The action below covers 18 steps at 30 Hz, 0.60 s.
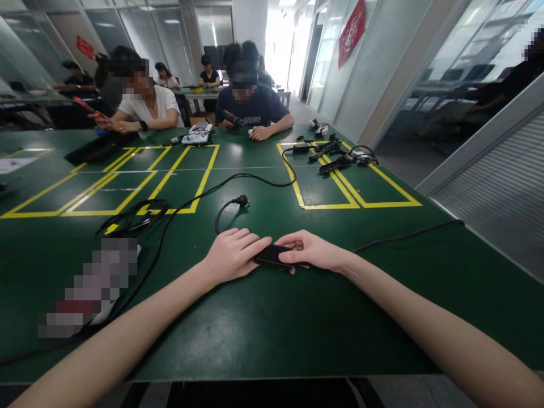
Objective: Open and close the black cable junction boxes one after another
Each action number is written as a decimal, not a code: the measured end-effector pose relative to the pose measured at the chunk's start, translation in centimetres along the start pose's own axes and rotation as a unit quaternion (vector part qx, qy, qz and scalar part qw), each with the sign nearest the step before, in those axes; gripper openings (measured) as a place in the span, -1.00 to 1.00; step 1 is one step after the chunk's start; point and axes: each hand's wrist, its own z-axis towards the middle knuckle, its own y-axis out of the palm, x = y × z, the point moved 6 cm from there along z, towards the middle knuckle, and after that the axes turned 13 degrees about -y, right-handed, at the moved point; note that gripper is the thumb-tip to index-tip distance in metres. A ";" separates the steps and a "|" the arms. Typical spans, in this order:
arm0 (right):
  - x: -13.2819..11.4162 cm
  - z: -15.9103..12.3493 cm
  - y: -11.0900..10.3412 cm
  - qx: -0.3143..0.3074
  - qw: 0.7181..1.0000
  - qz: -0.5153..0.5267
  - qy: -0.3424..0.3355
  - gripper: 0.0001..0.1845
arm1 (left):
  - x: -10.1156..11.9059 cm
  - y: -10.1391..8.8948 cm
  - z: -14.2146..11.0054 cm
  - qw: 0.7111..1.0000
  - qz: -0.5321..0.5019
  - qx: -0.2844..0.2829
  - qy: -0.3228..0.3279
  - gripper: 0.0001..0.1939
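Between my two hands is a black power adapter, a slim dark block just above or on the green table. My right hand pinches its right end, thumb on top and fingers behind and below. Over its left end, my left hand is closed, with its fingertips hidden from view. A short cord with a black plug curves out from behind my left hand and lies on the table. Past my right wrist, a black cable runs to the table's right edge.
At left lie a blurred-out flat item and a coiled black cable. A long cord crosses to an adapter. Black devices with cables and a white device sit farther back, near yellow tape outlines. Several people sit beyond.
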 end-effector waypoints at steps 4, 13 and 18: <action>-0.4 0.2 -0.2 0.073 0.979 -0.174 -0.084 -0.53 | -0.7 0.4 0.2 0.992 -0.093 -0.039 -0.077 -0.41; -1.9 -0.1 0.3 0.063 0.870 -0.442 -0.207 -0.66 | -1.2 1.3 0.3 0.972 -0.142 -0.101 -0.161 -0.67; -2.2 -0.2 0.4 0.055 0.850 -0.471 -0.228 -0.67 | -1.5 1.2 0.3 0.963 -0.177 -0.108 -0.171 -0.62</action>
